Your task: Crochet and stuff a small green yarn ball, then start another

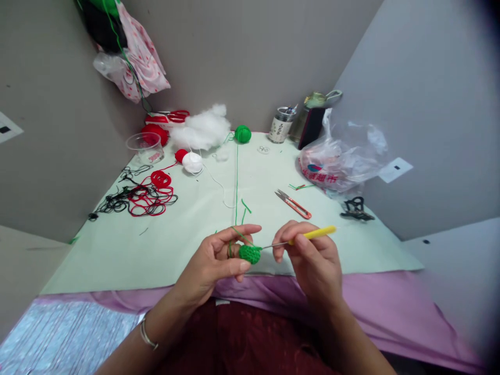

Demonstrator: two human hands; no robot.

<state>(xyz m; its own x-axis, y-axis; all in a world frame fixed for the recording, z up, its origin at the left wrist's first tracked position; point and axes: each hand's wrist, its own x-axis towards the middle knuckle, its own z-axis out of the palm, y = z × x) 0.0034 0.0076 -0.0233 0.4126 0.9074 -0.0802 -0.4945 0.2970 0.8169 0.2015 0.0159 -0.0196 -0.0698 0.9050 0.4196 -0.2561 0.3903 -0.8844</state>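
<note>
My left hand (pixel 219 257) pinches a small rounded piece of green crochet (pixel 249 254) between thumb and fingers, just above the table's front edge. Green yarn (pixel 236 182) runs from a ball of green yarn (pixel 242 134) at the back down to this hand and loops over its raised index finger. In my right hand (pixel 312 255) is a crochet hook (pixel 314 234) with a yellow handle, gripped between thumb and fingers. The hook's metal tip points left and meets the top right edge of the green piece.
Thread snips (pixel 292 203) lie right of centre. Tangled black and red yarn (pixel 152 195) spreads at the left, near a clear plastic cup (pixel 146 148). White stuffing (pixel 203 127) is at the back. A plastic bag (pixel 339 159), a can of pens (pixel 280 125) and a black claw clip (pixel 356 209) stand right.
</note>
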